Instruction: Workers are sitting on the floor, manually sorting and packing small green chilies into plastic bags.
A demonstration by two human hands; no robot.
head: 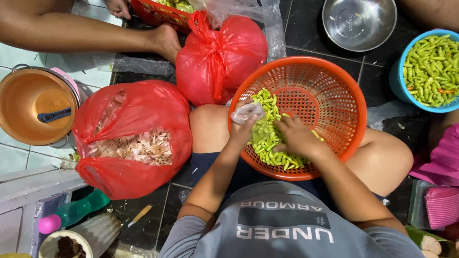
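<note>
View from the head camera, looking straight down at my lap as I sit on the dark tiled floor (330, 26). An orange perforated plastic basket (334, 102) rests across my bare knees and holds a heap of small green chillies (267, 138) gathered toward its near-left side. My left hand (244, 122) is closed around a small clear plastic bag (246, 112) that sits bunched at the fingertips, just over the chillies near the basket's left rim. My right hand (296, 136) lies palm down on the heap with the fingers curled into the chillies; I cannot tell whether it has any of them pinched. Just left of the basket stand two red plastic bags: a tied one (220, 59) touching the basket's rim, and an open one (131, 138) showing pale papery peelings (138, 145) inside. Farther left, an orange-lined pot (33, 105) contains a blue-handled tool (53, 115). At the upper right, a blue bowl (397, 76) is filled with more green chillies (432, 67), and an empty steel bowl (358, 21) lies beside it, well apart from my hands. Another person's bare foot (165, 40) rests on the floor at the top, beside a red basket (158, 12). At the lower left lie a green bottle with a pink cap (76, 210) and a small knife with a wooden handle (139, 215).
</note>
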